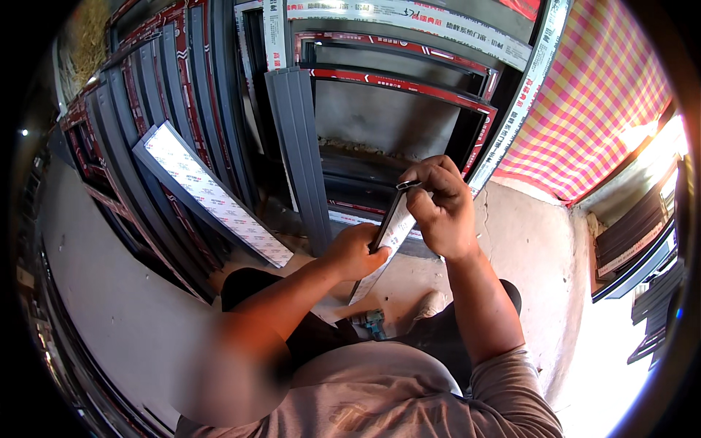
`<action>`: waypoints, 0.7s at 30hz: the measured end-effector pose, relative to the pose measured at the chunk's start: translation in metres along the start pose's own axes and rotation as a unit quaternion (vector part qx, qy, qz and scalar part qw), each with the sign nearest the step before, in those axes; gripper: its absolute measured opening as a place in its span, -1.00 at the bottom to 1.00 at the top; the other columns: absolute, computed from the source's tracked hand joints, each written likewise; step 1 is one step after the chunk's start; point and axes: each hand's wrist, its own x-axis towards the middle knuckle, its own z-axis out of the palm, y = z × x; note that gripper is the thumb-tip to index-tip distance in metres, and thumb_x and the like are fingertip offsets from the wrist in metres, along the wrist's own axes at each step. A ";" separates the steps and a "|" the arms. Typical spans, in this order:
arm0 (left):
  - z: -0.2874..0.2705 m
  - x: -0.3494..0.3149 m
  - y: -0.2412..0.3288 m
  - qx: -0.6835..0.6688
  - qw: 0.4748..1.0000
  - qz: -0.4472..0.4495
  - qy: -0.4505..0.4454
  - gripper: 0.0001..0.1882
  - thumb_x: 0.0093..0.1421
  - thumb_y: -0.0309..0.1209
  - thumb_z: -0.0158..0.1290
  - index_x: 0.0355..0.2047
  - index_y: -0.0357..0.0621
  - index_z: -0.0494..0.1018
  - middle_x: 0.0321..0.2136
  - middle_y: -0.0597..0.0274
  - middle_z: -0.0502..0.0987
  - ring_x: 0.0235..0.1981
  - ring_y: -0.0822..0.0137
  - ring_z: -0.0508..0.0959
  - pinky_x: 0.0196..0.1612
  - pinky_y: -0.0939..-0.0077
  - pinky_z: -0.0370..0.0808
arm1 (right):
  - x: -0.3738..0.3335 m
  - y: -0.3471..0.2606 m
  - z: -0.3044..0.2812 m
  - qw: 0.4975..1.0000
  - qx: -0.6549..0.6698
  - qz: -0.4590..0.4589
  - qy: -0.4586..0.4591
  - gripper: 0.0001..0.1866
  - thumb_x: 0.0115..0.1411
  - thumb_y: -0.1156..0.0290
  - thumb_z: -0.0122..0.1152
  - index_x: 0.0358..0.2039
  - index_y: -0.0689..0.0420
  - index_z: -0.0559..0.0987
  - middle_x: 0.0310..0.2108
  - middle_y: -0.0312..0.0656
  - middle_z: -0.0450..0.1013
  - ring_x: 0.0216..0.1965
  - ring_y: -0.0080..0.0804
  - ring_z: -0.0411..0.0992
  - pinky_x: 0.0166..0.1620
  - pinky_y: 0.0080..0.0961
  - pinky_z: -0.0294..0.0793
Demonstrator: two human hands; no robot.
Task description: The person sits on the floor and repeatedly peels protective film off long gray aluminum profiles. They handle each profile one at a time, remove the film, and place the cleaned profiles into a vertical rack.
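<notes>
A short hollow metal profile (pixel 396 228), dark along one edge and covered with pale printed film on its face, slants up in front of me. My left hand (pixel 355 253) is wrapped round its middle, thumb across the filmed face. At the upper end, where the hollow opening shows, my right hand (pixel 442 208) is closed, with thumb and curled index finger pinching at the end. Whether a loose edge of film is between those fingers cannot be made out. Below the profile, a teal and black power drill (pixel 371 323) lies on the floor between my legs.
Dark window frames (pixel 398 80) with red and white film lean ahead. A grey panel (pixel 301 153) and a film-covered board (pixel 212 193) stand against the stacks at left. A checked curtain (pixel 577 95) hangs at right, above more dark profiles (pixel 635 233).
</notes>
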 end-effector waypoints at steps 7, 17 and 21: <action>-0.004 0.000 -0.012 -0.263 0.955 -0.004 -0.134 -0.22 0.21 -0.22 0.24 0.36 -0.28 0.24 0.18 -0.02 0.46 0.21 0.12 0.44 0.30 0.22 0.34 | -0.009 -0.009 0.008 0.996 0.037 -0.054 -0.062 -0.78 0.11 0.64 0.11 -0.26 0.26 0.65 -0.18 -0.17 0.39 -0.09 -0.37 0.41 -0.01 -0.51 0.42; 0.008 0.001 -0.021 -0.270 0.955 0.057 -0.109 -0.23 0.23 -0.22 0.23 0.39 -0.21 0.23 0.20 0.02 0.42 0.29 0.15 0.38 0.39 0.20 0.26 | -0.016 -0.014 0.009 0.986 -0.104 -0.117 0.059 -0.47 -0.01 0.74 0.07 0.04 0.24 0.54 0.10 0.07 0.35 0.22 0.05 0.34 0.29 -0.29 0.32; 0.010 0.008 -0.031 -0.283 0.953 0.034 -0.097 -0.21 0.25 -0.23 0.24 0.41 -0.20 0.20 0.24 0.02 0.39 0.32 0.13 0.37 0.39 0.16 0.28 | -0.040 0.011 -0.004 0.983 0.163 0.071 0.033 -0.79 0.36 0.52 0.28 -0.05 0.29 0.55 -0.14 -0.16 0.52 -0.22 -0.56 0.47 -0.13 -0.56 0.51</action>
